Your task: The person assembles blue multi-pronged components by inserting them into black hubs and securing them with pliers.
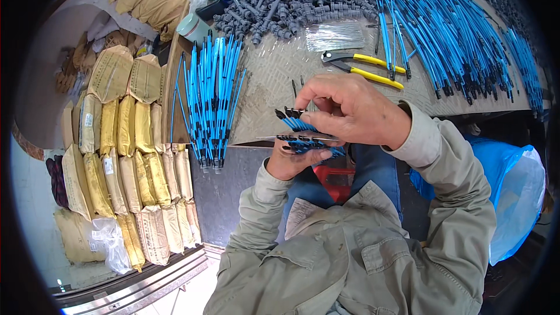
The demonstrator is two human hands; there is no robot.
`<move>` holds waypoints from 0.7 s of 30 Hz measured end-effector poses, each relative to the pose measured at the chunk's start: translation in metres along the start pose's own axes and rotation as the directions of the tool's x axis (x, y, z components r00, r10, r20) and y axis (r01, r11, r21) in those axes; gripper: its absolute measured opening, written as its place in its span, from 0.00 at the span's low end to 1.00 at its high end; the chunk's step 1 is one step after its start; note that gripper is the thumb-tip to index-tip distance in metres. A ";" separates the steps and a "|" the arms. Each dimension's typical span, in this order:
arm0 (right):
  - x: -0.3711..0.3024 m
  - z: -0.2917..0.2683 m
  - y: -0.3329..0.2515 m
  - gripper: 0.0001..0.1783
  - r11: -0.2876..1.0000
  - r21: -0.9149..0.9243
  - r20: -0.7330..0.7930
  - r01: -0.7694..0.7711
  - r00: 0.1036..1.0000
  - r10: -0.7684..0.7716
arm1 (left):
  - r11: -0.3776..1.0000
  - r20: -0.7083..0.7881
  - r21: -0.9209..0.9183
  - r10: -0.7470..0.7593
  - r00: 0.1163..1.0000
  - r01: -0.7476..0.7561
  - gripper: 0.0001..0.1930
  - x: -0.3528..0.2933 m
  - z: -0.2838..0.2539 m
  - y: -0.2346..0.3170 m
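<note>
My left hand (287, 163) is closed round a small bunch of thin blue rods with black ends (296, 121), just off the table's front edge. A thin straight metal wire (267, 137) lies crosswise by the black ends. From above, my right hand (356, 109) bends over the same bunch, its thumb and fingers pinched at the black tips. What exactly sits between those fingertips is too small to make out. Beyond my right hand lie cutting pliers with yellow handles (373, 74) and a packet of straight metal wires (335, 36).
Blue rods (213, 90) lie at the table's left, with a larger heap of blue rods (452, 38) at right. Grey plastic fittings (291, 0) pile up at the back near a lidded jar (189, 25). Brown paper packages (125, 125) stack at left; a blue bag (501, 169) hangs at right.
</note>
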State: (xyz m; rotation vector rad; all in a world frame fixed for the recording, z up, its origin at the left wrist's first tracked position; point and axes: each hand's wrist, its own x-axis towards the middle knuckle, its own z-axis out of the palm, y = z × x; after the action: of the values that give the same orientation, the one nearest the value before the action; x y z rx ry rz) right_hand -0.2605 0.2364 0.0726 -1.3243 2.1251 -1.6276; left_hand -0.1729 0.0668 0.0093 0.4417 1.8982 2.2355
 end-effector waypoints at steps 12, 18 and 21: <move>0.007 0.006 0.001 0.09 0.994 -0.103 0.026 0.048 0.999 -0.046 | 0.996 0.008 0.087 -0.015 1.000 0.014 0.12 -0.001 -0.003 -0.004; 0.006 0.011 0.009 0.08 0.997 0.003 -0.020 0.073 0.997 -0.073 | 0.994 0.042 -0.070 -0.083 0.996 0.086 0.13 -0.001 -0.003 0.000; 0.007 0.010 0.004 0.09 0.996 0.072 -0.016 0.053 0.999 -0.052 | 0.980 -0.005 -0.191 -0.059 0.998 0.057 0.13 -0.006 -0.001 0.001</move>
State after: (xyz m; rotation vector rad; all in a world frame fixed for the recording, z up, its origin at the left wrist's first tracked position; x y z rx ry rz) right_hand -0.2611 0.2246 0.0676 -1.3614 2.0348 -1.7211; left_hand -0.1677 0.0638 0.0091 0.3403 1.6577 2.3563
